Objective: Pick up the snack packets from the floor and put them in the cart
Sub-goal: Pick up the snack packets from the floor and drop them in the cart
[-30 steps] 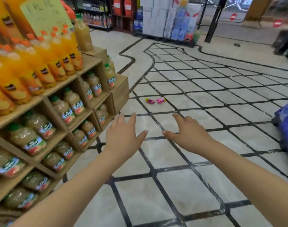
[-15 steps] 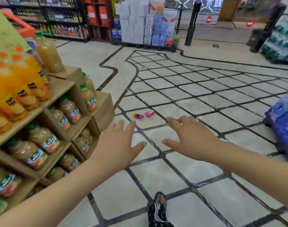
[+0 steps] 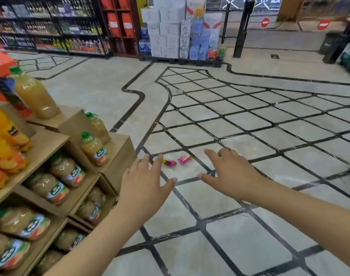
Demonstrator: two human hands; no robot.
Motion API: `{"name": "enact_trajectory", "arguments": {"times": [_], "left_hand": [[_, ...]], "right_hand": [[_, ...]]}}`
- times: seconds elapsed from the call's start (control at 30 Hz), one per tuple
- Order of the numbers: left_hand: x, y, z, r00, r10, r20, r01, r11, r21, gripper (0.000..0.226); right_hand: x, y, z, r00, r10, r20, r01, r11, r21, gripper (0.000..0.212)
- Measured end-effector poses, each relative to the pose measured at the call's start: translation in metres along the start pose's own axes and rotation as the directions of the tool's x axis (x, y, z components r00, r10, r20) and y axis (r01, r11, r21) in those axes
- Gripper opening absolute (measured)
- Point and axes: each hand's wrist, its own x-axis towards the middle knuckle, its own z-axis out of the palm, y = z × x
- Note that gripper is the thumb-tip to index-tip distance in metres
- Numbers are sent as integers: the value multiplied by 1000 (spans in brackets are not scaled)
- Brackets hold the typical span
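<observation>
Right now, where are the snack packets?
In the head view, the two pink snack packets lie side by side on the tiled floor, just beyond the left hand and right hand, right of the wooden juice shelf.

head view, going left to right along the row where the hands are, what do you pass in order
wooden juice shelf → left hand → darker pink snack packet → brighter pink snack packet → right hand
</observation>
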Motion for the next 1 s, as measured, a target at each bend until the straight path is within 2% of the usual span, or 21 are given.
{"name": "enact_trajectory", "arguments": {"times": [0.27, 0.5, 0.67, 0.77, 1.0], "left_hand": [[128, -37, 31, 999, -10, 34, 10, 1000, -9, 75], [278, -79, 62, 996, -6, 94, 7, 1000, -10, 74], [383, -103, 80, 981, 15, 193, -10, 1000, -23, 75], [424, -114, 94, 973, 9, 230, -1, 999, -35, 75], [510, -122, 162, 927, -74, 368, 96, 994, -43, 71]], "right_hand": [[129, 25, 30, 984, 122, 129, -137, 984, 110, 81], [277, 30, 49, 940, 233, 251, -268, 957, 114, 81], [389, 29, 52, 892, 343, 294, -409, 888, 208, 78], [427, 32, 63, 867, 371, 333, -464, 846, 265, 79], [511, 81, 122, 778, 368, 510, -538, 809, 237, 77]]}}
